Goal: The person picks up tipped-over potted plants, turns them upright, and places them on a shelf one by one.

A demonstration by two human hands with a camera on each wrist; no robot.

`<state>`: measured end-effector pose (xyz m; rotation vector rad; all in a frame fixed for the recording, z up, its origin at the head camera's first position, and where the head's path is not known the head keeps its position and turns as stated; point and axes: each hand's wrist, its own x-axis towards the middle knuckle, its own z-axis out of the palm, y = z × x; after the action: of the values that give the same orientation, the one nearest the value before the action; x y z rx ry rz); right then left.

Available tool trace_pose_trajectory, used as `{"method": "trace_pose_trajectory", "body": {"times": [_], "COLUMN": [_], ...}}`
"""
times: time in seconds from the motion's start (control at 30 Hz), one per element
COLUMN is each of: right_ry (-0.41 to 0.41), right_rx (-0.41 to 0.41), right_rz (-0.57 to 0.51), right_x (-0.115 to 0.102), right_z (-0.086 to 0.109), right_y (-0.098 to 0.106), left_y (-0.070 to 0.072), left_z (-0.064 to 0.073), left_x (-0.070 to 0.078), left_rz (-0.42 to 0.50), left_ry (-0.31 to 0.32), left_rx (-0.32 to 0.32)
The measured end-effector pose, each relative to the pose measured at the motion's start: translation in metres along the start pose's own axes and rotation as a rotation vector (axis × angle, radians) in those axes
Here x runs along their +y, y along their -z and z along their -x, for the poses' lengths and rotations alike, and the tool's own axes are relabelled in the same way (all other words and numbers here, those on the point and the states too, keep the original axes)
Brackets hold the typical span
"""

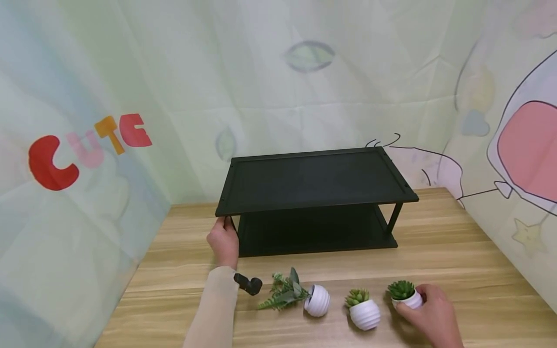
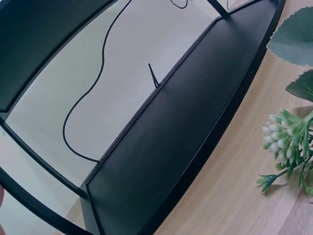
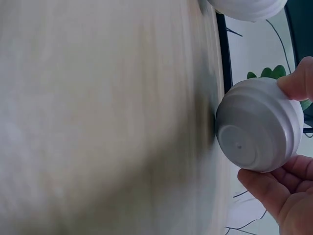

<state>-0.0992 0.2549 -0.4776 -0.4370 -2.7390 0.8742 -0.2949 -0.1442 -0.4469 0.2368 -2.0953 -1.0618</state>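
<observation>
A black two-tier shelf (image 1: 313,179) stands on the wooden table. My left hand (image 1: 224,241) grips its front left post, just under the top board; in the left wrist view only a sliver of a finger shows at the edge. My right hand (image 1: 435,311) holds a potted succulent (image 1: 407,298) with dark green leaves between thumb and fingers. Its white ribbed pot (image 3: 259,125) is tilted, with the base facing the right wrist camera. Left of it, a second potted succulent (image 1: 364,311) with lighter leaves leans over on the table.
A potted leafy plant (image 1: 316,300) lies on its side in front of the shelf, foliage pointing left. The wooden table (image 1: 174,290) is backed by a printed curtain (image 1: 278,96) at the rear and both sides.
</observation>
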Motion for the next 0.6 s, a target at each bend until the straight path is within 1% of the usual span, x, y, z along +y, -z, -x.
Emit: {"method": "trace_pose_trajectory", "body": {"times": [0.13,0.3,0.4,0.5,0.6], "right_ry": [0.050,0.093,0.120,0.126,0.099], "right_rx": [0.067,0.112,0.151,0.172,0.174], "right_rz": [-0.018,-0.049,-0.064,-0.086,-0.113], "right_x": [0.004,0.010,0.014,0.019,0.024], "right_z": [0.003,0.007,0.009,0.012,0.014], "right_y": [-0.003,-0.006,-0.009,-0.012,-0.014], "left_y": [0.001,0.001,0.000,-0.001,-0.002], "left_z": [0.001,0.001,0.001,0.001,0.001], "left_x": [0.000,0.000,-0.002,-0.002,-0.003], "left_rz": [0.006,0.014,0.018,0.018,0.019], "left_ry": [0.007,0.023,0.027,0.018,0.000], "left_rx": [-0.001,-0.019,-0.018,-0.009,0.001]}}
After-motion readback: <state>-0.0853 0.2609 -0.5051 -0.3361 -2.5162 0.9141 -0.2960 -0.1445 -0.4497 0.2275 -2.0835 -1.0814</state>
